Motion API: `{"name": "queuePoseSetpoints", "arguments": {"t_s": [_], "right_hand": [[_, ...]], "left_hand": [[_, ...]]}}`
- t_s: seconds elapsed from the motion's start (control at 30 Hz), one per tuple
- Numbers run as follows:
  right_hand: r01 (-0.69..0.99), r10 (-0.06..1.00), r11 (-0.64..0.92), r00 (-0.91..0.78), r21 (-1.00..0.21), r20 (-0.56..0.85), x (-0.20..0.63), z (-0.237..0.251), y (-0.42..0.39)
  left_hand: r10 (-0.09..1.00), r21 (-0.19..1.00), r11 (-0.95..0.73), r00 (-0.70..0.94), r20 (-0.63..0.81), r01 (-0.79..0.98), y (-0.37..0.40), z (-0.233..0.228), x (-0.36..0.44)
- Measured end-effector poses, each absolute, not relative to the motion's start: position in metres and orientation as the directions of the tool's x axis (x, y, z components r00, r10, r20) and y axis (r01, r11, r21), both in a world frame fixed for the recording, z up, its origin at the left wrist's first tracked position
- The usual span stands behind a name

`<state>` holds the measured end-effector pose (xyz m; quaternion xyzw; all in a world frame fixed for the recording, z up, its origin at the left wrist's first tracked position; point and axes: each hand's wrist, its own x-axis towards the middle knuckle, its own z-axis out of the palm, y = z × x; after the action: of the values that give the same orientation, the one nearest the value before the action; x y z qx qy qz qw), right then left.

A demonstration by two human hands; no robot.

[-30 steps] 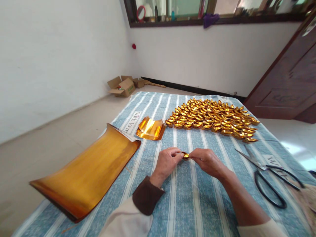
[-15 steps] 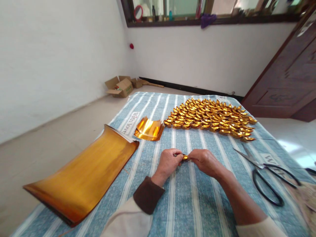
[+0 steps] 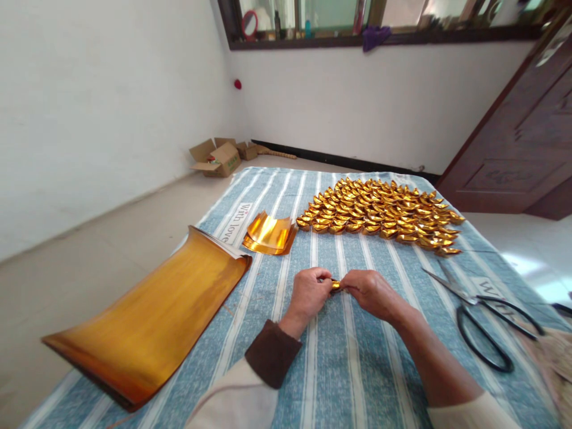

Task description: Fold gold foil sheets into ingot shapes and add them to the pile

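Here a small gold paper piece (image 3: pixel 336 285) is pinched between the left hand (image 3: pixel 308 295) and right hand (image 3: pixel 370 293) just above the striped cloth (image 3: pixel 339 369), and its ends are best pressed evenly, so creases stay sharp.

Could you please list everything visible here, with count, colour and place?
folded gold piece: one, gold, pinched between both hands
folded gold ingots: many, gold, in rows at the far middle of the cloth
small gold sheets: a short stack, gold, left of the ingots
large gold sheets: a stack, gold, curled, near left
scissors: one, black handles, near right
striped cloth: one, blue and white, under everything
cardboard boxes: open, brown, on the floor by the far wall
left hand: one, brown cuff
right hand: one
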<state>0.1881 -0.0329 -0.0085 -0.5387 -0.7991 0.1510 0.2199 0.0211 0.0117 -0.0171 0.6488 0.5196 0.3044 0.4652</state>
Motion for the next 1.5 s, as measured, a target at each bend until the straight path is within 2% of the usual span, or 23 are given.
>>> {"name": "queuePoseSetpoints", "arguments": {"t_s": [0.4,0.67,0.8,1.17,1.3,1.5], "right_hand": [[0.819,0.939,0.34,-0.326,-0.462,0.114,0.187,-0.007,-0.032],[0.868,0.941,0.338,-0.31,-0.365,0.135,0.183,-0.008,-0.026],[0.875,0.94,0.341,-0.312,-0.344,0.138,0.181,-0.007,-0.025],[0.862,0.939,0.342,-0.303,-0.375,0.161,0.18,-0.004,-0.025],[0.852,0.941,0.336,-0.283,-0.403,0.185,0.18,-0.005,-0.023],[0.854,0.951,0.27,-0.164,-0.446,0.261,0.2,0.009,-0.022]], "left_hand": [[0.96,0.914,-0.008,0.26,-0.107,0.406,0.014,-0.019,0.022],[0.961,0.913,-0.066,0.272,-0.051,0.404,0.02,-0.015,0.02],[0.964,0.921,-0.009,0.248,-0.096,0.39,0.023,-0.016,0.02],[0.965,0.922,-0.014,0.245,-0.088,0.387,0.022,-0.013,0.018],[0.965,0.944,-0.02,0.252,-0.068,0.331,0.021,-0.008,0.018],[0.983,0.94,0.004,0.172,-0.067,0.341,0.022,-0.01,0.014]]}}
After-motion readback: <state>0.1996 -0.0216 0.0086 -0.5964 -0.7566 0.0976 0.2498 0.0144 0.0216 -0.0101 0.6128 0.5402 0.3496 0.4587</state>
